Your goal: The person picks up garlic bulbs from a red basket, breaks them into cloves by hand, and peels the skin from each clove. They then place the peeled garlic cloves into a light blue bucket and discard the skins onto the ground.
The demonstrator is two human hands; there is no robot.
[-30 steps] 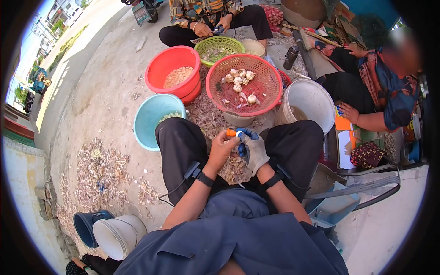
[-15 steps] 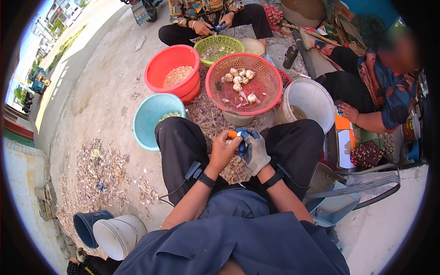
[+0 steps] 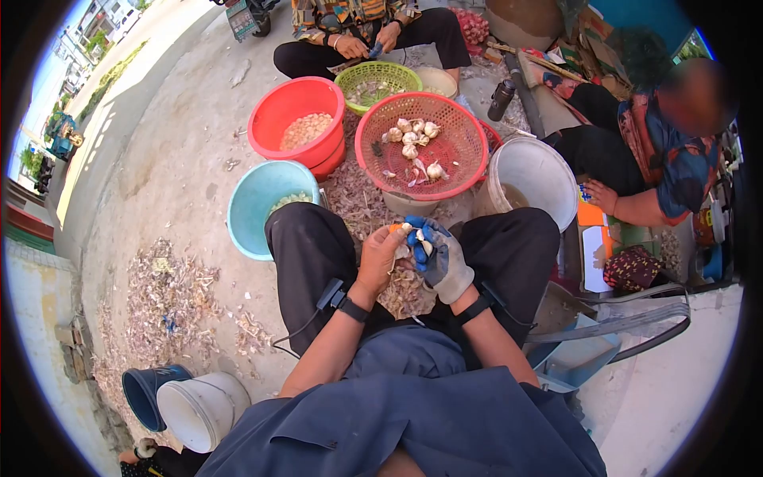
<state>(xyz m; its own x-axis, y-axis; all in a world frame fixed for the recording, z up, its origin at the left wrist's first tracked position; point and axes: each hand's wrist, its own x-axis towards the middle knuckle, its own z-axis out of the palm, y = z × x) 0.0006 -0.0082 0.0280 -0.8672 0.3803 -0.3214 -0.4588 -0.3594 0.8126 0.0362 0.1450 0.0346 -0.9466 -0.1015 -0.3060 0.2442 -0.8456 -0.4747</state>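
Note:
My left hand (image 3: 379,258) is bare and closed, its fingertips pinching a small orange-handled tool (image 3: 396,228) against a pale garlic clove. My right hand (image 3: 447,266) wears a grey glove with blue fingertips, its fingers curled around garlic cloves (image 3: 427,246). The two hands meet above my lap, over a heap of garlic skins (image 3: 408,296). In front of them a red colander (image 3: 469,159) holds several garlic bulbs (image 3: 409,137). At its left are a red tub (image 3: 262,119) with peeled cloves and a light-blue basin (image 3: 250,215) with more cloves.
A green basket (image 3: 409,77) stands before a seated person (image 3: 350,28). Another person (image 3: 675,175) sits at the right, near a white bucket (image 3: 560,187) and a dark bottle (image 3: 501,100). Dark (image 3: 143,389) and white buckets (image 3: 191,417) stand lower left. Skins litter the ground.
My gloved fingers have opened somewhat, so pale cloves now show in them. The orange tool is less visible between my left fingertips. The whole view has shifted slightly.

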